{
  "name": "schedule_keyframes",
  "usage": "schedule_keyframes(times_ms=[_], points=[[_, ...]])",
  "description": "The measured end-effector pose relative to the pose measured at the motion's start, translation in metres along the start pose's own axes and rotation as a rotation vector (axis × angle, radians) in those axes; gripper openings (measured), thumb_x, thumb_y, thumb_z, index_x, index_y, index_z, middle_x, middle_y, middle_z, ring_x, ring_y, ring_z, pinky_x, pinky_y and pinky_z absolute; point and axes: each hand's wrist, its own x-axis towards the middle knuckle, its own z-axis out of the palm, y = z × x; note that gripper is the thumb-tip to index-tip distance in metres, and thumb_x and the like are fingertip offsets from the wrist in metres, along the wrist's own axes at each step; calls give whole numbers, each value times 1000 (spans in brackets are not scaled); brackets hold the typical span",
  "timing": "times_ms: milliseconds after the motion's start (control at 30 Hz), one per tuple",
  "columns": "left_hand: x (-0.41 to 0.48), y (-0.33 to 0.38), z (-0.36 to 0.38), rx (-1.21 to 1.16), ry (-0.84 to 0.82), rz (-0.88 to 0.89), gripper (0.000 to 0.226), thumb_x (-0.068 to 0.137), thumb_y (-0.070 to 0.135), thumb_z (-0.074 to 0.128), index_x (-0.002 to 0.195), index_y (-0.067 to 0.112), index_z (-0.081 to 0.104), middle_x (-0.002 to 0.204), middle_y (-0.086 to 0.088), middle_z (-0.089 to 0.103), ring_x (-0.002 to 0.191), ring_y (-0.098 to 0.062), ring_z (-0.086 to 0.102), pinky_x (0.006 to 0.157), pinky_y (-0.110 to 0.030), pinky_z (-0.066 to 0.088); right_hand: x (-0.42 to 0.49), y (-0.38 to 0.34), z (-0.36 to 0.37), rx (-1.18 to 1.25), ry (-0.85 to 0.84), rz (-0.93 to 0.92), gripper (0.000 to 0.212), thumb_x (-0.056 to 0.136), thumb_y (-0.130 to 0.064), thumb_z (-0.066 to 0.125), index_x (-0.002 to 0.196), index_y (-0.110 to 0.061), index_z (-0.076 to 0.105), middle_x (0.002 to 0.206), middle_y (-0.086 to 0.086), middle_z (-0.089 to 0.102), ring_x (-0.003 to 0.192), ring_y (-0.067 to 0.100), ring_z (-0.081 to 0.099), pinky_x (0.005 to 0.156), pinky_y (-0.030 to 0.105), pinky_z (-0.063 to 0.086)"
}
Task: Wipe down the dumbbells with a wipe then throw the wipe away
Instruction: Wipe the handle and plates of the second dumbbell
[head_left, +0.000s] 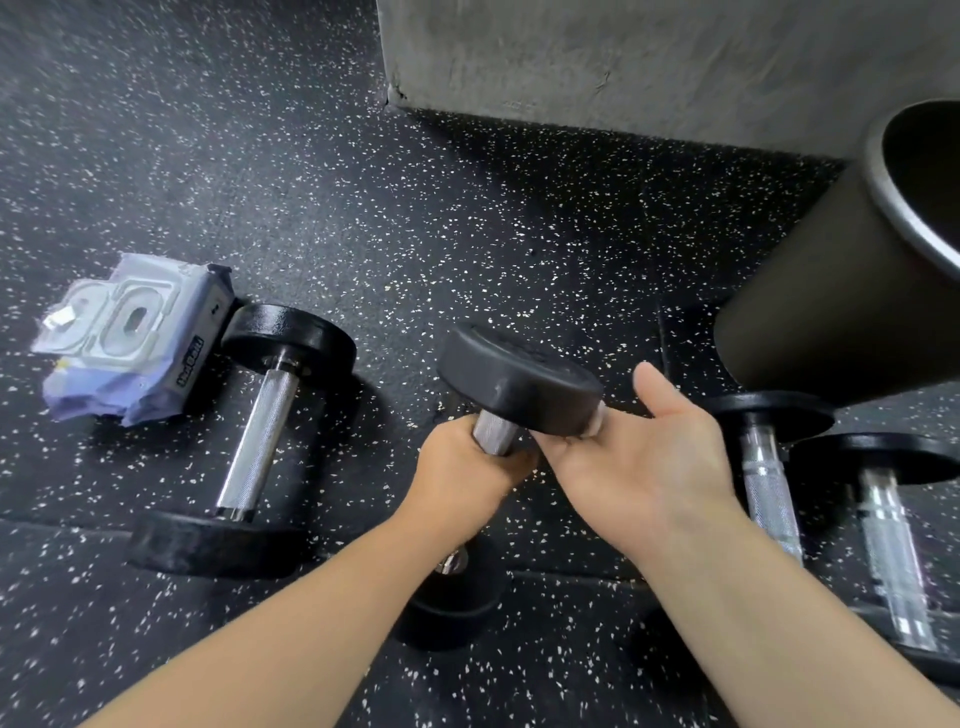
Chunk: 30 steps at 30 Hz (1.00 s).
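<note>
Our left hand (462, 467) clamps the dumbbell (519, 379) handle. Our right hand (639, 457) touches its upper head, fingers hidden; we cannot tell its grip. Speckled rubber floor (415, 234), concrete wall (623, 62).

The only print in view runs along the dark side strip of the wipes pack (130, 332), which lies on the floor well to the left of the left hand (462, 467). Its letters are too blurred to read.
</note>
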Motion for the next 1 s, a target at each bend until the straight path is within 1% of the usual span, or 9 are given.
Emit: schedule_keyframes(times_ms=[133,200,267,400,567,633,767,833,1000], points=[[7,3,-7,-72,-18,-83,20,76,4,70,77,-10,54,46,-2,41,38,-15,33,41,-24,28,-24,-8,3,-23,-3,42,77,96,-41,47,131,25,31,119,38,57,116,44,58,114,51,31],[7,5,-9,-59,-29,-122,20,77,2,68,67,-2,51,43,-4,41,33,-15,33,39,-22,29,-13,-8,6,33,-25,50,75,96,-42,47,131,22,33,122,24,61,113,35,62,113,51,33],[8,5,-9,-64,-24,-147,29,75,0,69,60,9,45,43,-5,42,34,-16,35,40,-23,31,9,-5,8,86,-34,60,71,98,-45,43,128,19,41,102,15,64,90,27,67,108,51,39],[10,5,-9,-48,16,-126,30,71,3,74,62,13,47,47,-2,46,41,-17,39,48,-30,36,36,-2,8,22,5,44,69,99,-49,36,129,13,45,122,31,60,116,41,58,107,48,41],[-7,11,0,215,146,-63,36,67,29,77,91,25,51,82,6,63,74,-14,60,69,-34,50,36,-2,10,19,19,10,64,99,-45,38,125,13,47,123,30,60,117,40,59,106,47,43],[-9,12,3,244,148,-52,42,66,31,77,98,26,50,86,7,63,78,-12,61,70,-33,50,32,-1,11,33,54,-14,62,99,-43,40,125,13,47,122,30,61,115,40,60,105,46,44],[-10,11,5,79,81,11,23,70,11,74,65,15,51,50,12,51,44,-3,37,44,-20,32,4,3,12,-24,36,-51,60,99,-39,42,124,15,47,117,31,63,111,43,62,104,48,44],[-13,9,7,-82,-10,-30,32,69,4,72,54,13,44,41,8,40,42,-9,30,44,-22,27,-6,3,11,-43,29,-54,60,98,-39,43,123,15,47,117,31,63,110,43,62,104,49,44],[-14,1,11,-183,-91,-219,32,62,12,75,55,13,44,41,-1,37,35,-15,31,46,-27,30,18,-1,-1,-36,99,30,74,94,-56,43,121,12,51,122,28,62,116,39,60,102,44,47]])
